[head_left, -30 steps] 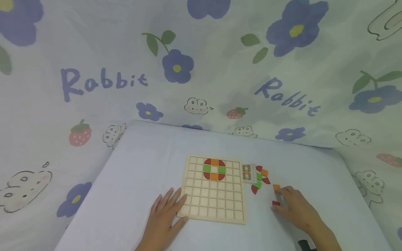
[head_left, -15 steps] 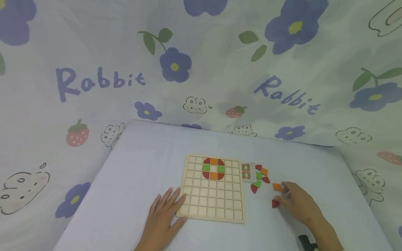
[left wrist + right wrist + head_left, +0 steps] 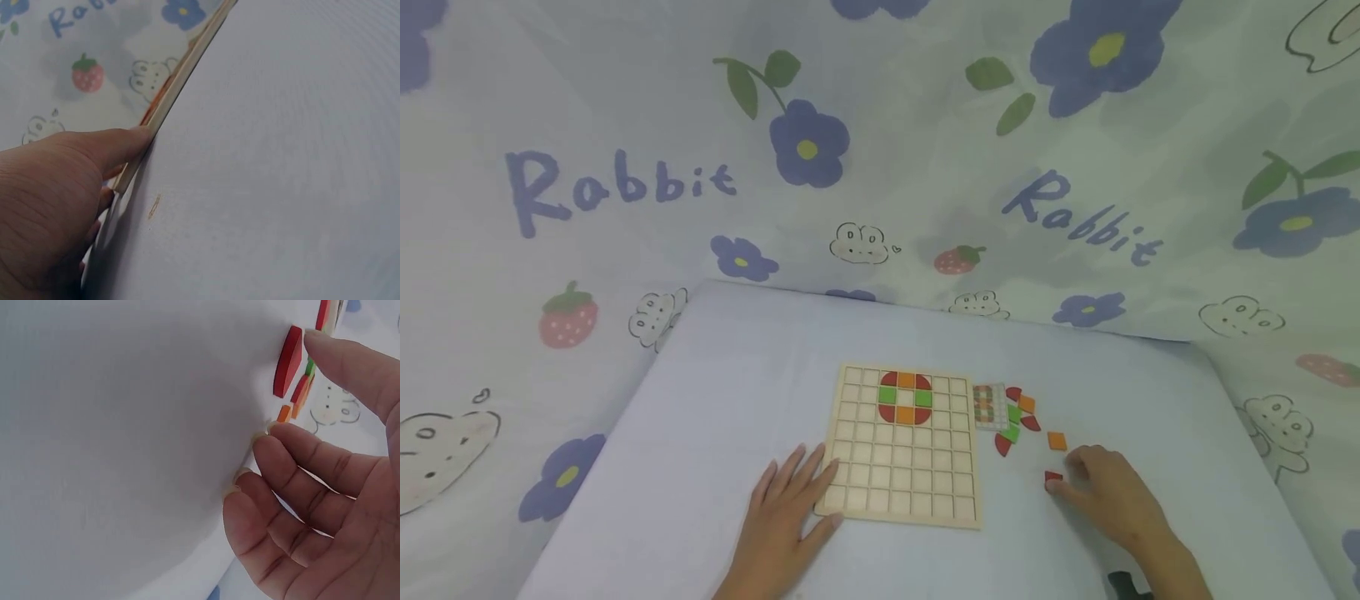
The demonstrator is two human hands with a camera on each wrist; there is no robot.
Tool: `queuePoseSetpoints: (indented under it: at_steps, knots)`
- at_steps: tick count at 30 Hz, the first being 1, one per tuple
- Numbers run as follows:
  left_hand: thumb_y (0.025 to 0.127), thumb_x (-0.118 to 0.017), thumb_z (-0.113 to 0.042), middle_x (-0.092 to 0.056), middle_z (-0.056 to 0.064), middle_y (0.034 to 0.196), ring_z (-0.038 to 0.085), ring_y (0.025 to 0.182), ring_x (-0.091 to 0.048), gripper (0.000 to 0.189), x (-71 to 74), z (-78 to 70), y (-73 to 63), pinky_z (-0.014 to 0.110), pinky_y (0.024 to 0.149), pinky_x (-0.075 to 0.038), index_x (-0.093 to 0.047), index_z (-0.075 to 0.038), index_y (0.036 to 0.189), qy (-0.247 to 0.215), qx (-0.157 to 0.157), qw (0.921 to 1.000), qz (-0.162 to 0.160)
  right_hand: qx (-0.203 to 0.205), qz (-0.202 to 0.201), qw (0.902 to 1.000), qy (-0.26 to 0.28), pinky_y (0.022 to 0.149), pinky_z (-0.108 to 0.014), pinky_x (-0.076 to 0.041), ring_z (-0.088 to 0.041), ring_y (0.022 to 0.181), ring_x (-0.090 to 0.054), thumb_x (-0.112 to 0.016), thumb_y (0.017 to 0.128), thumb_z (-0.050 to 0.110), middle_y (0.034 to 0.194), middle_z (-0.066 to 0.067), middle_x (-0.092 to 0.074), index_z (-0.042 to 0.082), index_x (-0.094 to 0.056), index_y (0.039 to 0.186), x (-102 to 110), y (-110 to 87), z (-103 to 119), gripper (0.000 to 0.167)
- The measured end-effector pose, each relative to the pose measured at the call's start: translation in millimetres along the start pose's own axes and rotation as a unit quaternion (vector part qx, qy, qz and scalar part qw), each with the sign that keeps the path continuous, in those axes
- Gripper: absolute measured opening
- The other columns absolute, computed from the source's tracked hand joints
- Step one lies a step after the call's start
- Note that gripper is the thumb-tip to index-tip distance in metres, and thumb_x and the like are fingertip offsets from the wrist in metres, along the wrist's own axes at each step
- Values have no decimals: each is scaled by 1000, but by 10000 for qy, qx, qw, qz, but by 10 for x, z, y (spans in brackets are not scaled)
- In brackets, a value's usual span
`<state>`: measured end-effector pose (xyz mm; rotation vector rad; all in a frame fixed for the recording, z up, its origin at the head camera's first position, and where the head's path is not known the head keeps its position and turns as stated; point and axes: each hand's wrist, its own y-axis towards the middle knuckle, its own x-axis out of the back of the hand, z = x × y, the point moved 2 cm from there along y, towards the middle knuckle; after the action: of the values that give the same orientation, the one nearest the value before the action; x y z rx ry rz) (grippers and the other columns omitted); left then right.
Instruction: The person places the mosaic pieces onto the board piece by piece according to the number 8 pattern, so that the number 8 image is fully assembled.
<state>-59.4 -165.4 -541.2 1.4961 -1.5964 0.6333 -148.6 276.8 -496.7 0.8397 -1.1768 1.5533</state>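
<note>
My left hand (image 3: 782, 518) lies with spread fingers at the lower left corner of a wooden grid board (image 3: 898, 479); in the left wrist view its thumb touches the edge of the board (image 3: 169, 100). Red, orange and green tiles form a ring in the board's upper cells around one bare cell. To the right, my right hand (image 3: 1112, 497) hovers low over the table, thumb and fingers apart. Its thumb is at a red quarter-round tile (image 3: 288, 362); whether they touch I cannot tell. An orange square tile (image 3: 1057, 441) lies just beyond its fingertips.
A small printed pattern card (image 3: 1000, 408) lies against the board's right edge. Several loose tiles sit beside it, among them a green square (image 3: 1010, 433) and a red quarter-round (image 3: 1003, 445). A dark object (image 3: 1126, 585) shows near the right forearm. Printed cloth hangs behind the table.
The right hand has drawn away from the orange tile, which has turned and lies free. Its thumb stays by the red tile, which has also shifted slightly. The left hand stays on the board.
</note>
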Motion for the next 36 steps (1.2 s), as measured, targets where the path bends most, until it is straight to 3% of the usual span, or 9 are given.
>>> queuePoseSetpoints:
  at_steps: [8,16,24,36]
  knots:
    - [94,-78,-38,-38,-3,166,29,156,-26,66,-12,21,8,56,125,-14,-56,-21,154,50,-43,9999,-149,30,-412,9991,-39,90,-58,-57,-29,94,-62,-82,90,44,107,-14,-71,-4,-65,125,4,78,15,61]
    - [92,-80,-36,-41,-1,165,30,155,-29,66,-26,1,20,54,125,-14,-57,-20,152,81,-204,9992,-341,70,-652,9978,-75,83,-56,-60,-28,88,-62,-82,90,39,109,-18,-69,-5,-58,135,12,161,-14,67]
    - [91,-81,-36,-40,-2,165,29,155,-29,66,-20,-17,16,53,125,-13,-58,-20,152,29,-114,9996,-266,118,-604,9981,56,75,-51,-59,-26,86,-62,-79,93,35,105,-13,-70,-2,-62,132,35,220,-15,56]
    - [91,-80,-36,-40,-1,165,30,155,-29,66,-7,-9,1,56,124,-15,-58,-20,151,29,-96,9998,-197,21,-453,9985,313,78,-49,-59,-27,90,-65,-76,95,26,102,-11,-72,-2,-66,122,10,243,-10,40]
